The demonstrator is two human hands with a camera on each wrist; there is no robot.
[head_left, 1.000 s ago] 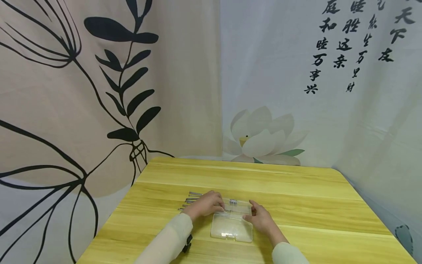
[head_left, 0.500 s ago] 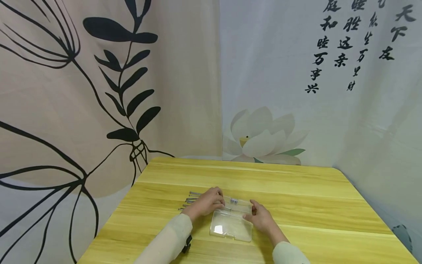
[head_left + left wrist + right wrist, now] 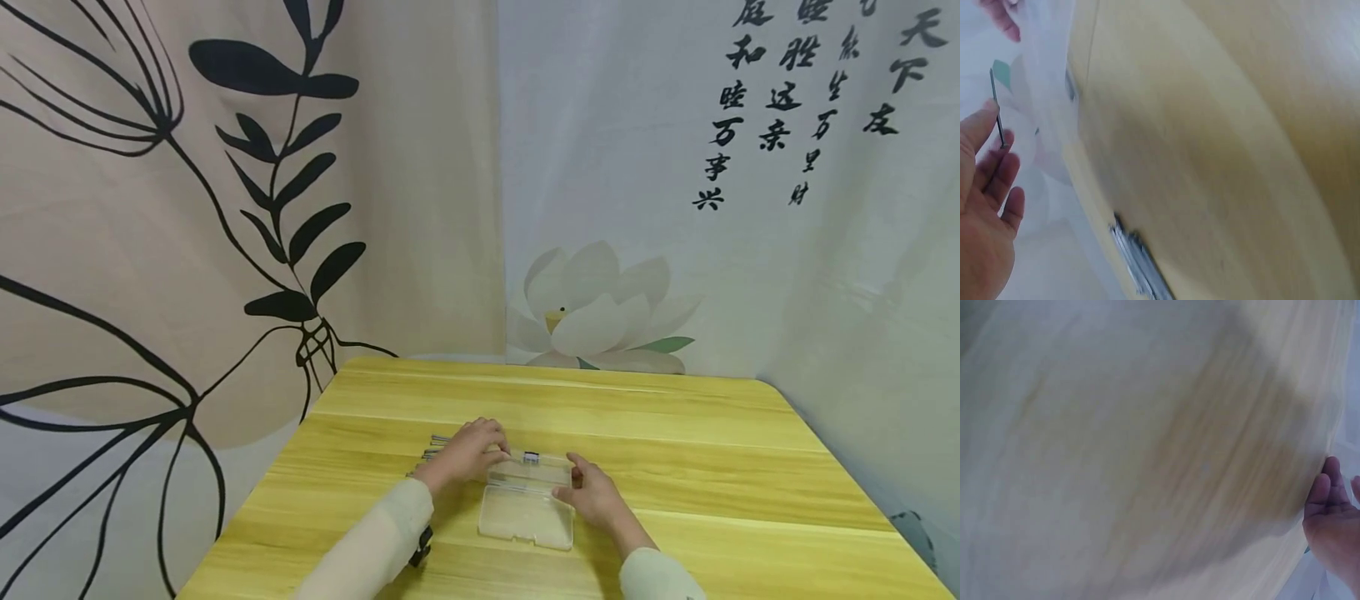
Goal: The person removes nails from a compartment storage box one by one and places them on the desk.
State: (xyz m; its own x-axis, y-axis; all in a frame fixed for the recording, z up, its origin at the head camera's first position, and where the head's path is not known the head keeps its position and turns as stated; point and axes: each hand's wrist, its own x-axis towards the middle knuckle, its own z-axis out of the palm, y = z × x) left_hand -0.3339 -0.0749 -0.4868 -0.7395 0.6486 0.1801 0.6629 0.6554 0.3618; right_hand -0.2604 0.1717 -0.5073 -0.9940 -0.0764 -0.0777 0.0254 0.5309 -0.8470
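In the left wrist view, my left hand [image 3: 988, 200] pinches a thin metal nail [image 3: 995, 109] between thumb and fingers. The head view puts this hand [image 3: 468, 452] at the far left corner of a clear plastic box [image 3: 525, 517], which lies opened flat. On the box's right side, my right hand [image 3: 592, 494] grips the edge, thumb on the near side and index finger on the far side. Several more nails [image 3: 1138, 262] lie loose on the table, left of the box and partly behind my left forearm.
The wooden table [image 3: 675, 450] extends past both hands. A small dark and white patch [image 3: 531, 457] shows at the box's far part. A black strap piece [image 3: 422, 546] sits by the left sleeve. Printed curtains [image 3: 420, 183] hang behind the table.
My left hand has moved slightly up and away from the box's inside, toward its far left corner. The right hand stays at the box's right edge.
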